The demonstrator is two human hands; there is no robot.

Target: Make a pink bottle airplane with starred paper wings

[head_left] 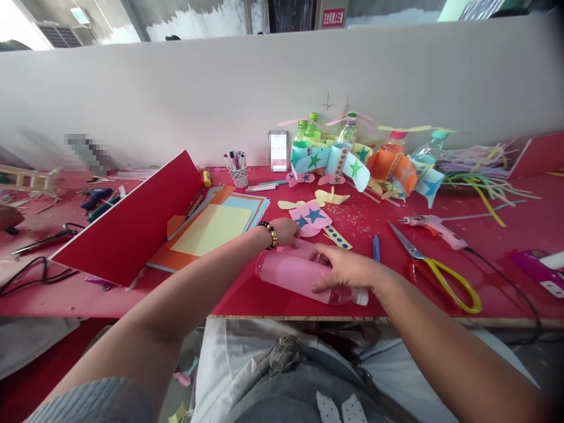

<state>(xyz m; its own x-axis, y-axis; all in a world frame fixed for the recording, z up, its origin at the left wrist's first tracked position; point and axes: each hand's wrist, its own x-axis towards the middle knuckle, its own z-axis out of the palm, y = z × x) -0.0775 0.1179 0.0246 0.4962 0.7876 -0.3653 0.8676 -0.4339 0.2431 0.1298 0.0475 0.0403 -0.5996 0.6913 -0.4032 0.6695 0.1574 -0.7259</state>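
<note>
A clear plastic bottle with a pink paper band around it lies on its side near the table's front edge, its white cap to the right. My right hand grips it from above, thumb on the near side and fingers on the far side. Just beyond the bottle is my left hand, wearing a beaded bracelet; its fingertips are hidden. Beside it lies a pink paper piece with blue stars. A pale yellow strip with blue dots rests to the right of that piece.
Scissors, a pink glue gun and a blue pen lie to the right. Decorated bottles with paper propellers stand at the back beside a phone. Coloured paper sheets and a red board are left.
</note>
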